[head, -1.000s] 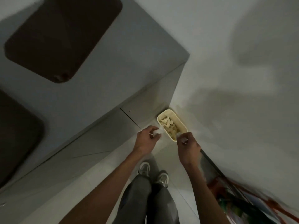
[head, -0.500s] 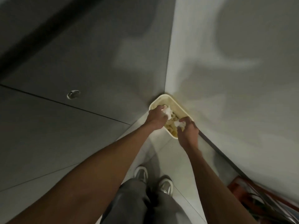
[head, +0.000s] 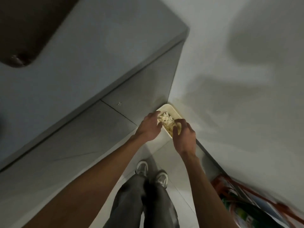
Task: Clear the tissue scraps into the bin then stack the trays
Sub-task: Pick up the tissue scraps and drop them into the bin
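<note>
White tissue scraps (head: 166, 120) in bin (head: 176, 112); loose fingers (head: 158, 122) above.

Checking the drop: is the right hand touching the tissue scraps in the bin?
Cannot tell. In the head view the right hand overlaps the tissue scraps inside the bin; its curled fingers hide any contact.

The cream rectangular plastic bin (head: 176, 111) sits wedged in the corner, grey cabinet side (head: 148, 89) tight on its left, white wall (head: 230, 112) on its right. Only the top is open, both hands crowding the near rim; pale floor tiles (head: 158, 150) lie clear in front.
</note>
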`<act>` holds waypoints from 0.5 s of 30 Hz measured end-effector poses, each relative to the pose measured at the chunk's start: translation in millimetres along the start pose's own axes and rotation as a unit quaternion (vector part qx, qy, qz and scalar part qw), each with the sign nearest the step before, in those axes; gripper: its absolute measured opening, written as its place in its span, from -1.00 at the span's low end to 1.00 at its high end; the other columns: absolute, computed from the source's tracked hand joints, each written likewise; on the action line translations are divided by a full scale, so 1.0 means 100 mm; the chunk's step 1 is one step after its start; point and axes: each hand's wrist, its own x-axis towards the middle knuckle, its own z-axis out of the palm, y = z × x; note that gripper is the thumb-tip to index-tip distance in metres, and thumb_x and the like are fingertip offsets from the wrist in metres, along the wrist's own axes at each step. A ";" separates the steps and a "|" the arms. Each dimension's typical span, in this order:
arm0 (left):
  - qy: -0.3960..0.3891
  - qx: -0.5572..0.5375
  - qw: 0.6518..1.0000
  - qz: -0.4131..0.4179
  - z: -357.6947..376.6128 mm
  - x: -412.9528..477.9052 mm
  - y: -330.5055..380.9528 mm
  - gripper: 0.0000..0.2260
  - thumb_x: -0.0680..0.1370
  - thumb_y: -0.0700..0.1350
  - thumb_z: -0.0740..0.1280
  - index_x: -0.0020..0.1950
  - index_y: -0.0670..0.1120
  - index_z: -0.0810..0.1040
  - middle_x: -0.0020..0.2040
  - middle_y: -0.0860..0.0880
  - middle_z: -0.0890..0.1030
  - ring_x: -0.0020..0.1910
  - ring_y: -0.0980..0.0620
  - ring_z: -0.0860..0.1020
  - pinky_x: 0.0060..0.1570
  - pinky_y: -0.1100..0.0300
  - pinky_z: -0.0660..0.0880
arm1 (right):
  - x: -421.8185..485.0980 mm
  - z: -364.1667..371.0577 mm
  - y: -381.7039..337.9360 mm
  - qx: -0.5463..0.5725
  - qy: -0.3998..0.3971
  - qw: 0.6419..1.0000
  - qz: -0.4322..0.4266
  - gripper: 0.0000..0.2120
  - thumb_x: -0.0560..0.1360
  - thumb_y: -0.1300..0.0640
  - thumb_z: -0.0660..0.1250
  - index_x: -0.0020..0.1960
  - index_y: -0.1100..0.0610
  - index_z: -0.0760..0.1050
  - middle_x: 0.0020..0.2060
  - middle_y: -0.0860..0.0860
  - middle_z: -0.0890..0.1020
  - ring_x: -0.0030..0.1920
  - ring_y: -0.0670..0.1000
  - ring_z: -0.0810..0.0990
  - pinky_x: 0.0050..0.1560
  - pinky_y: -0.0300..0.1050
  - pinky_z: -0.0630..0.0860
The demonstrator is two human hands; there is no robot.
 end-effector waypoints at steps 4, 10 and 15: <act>0.039 -0.015 0.999 -0.007 -0.61 -0.89 0.11 -0.53 0.69 -0.03 0.25 0.59 0.02 0.26 0.45 -0.09 0.46 0.45 -0.11 0.41 0.41 -0.01 0.39 | -0.54 -0.61 -0.73 -0.010 -0.005 0.999 -0.036 -0.68 0.69 -0.05 0.28 0.43 -0.08 0.46 0.38 0.06 0.61 0.19 0.17 0.66 0.15 0.13 0.68; 0.114 -0.068 0.991 -0.017 -1.38 -2.27 0.11 -0.55 0.69 0.00 0.25 0.57 0.04 0.27 0.47 -0.07 0.46 0.42 -0.11 0.47 0.40 -0.08 0.46 | -1.49 -1.28 -1.68 0.013 -0.019 0.994 -0.108 -0.62 0.71 -0.04 0.27 0.50 0.00 0.46 0.42 0.05 0.57 0.35 0.13 0.56 0.30 0.05 0.54; 0.189 -0.121 0.974 -0.042 -1.86 -3.36 -0.15 -0.57 0.68 -0.02 0.26 0.55 0.07 0.33 0.46 -0.05 0.49 0.36 -0.14 0.52 0.33 0.03 0.43 | -2.26 -1.41 -2.27 0.022 -0.055 0.980 -0.191 -0.63 0.71 -0.10 0.22 0.48 -0.03 0.45 0.40 0.01 0.58 0.37 0.09 0.53 0.33 -0.01 0.47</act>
